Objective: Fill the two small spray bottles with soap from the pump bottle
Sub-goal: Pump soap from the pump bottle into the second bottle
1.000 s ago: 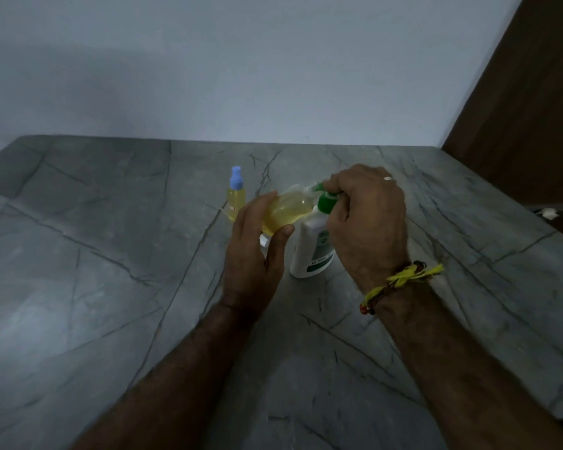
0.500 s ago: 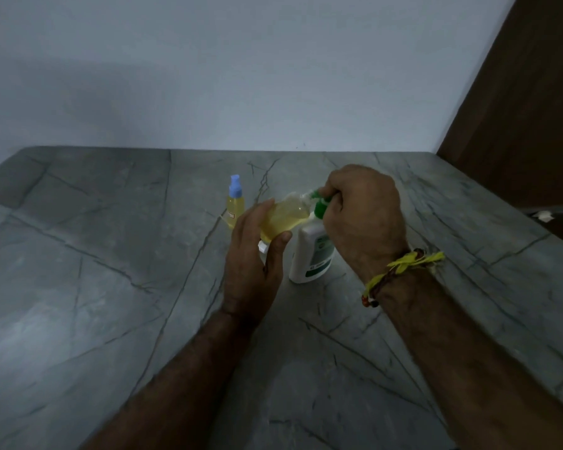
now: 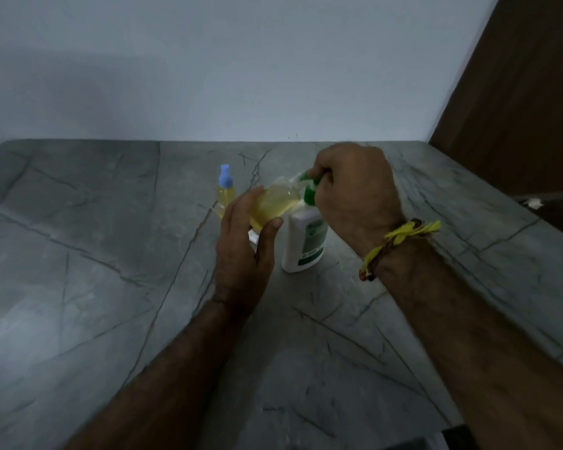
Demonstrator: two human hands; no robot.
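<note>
A white pump bottle (image 3: 304,243) with a green label and green pump head stands on the grey stone table (image 3: 78,287). My right hand (image 3: 355,190) grips the pump head from above. My left hand (image 3: 244,245) holds a small clear spray bottle (image 3: 275,204), uncapped and tilted, with its open neck at the pump's green nozzle; it holds yellow liquid. A second small spray bottle (image 3: 225,194) with yellow liquid and a blue cap stands upright just left of my left hand.
A small white object (image 3: 253,239) lies on the table behind my left hand, mostly hidden. A pale wall runs along the table's far edge and a brown wooden panel (image 3: 517,108) stands at the right.
My view has shifted slightly, so the bottles sit lower in the frame. Both hands keep their grips, and the held bottle stays tilted at the nozzle.
</note>
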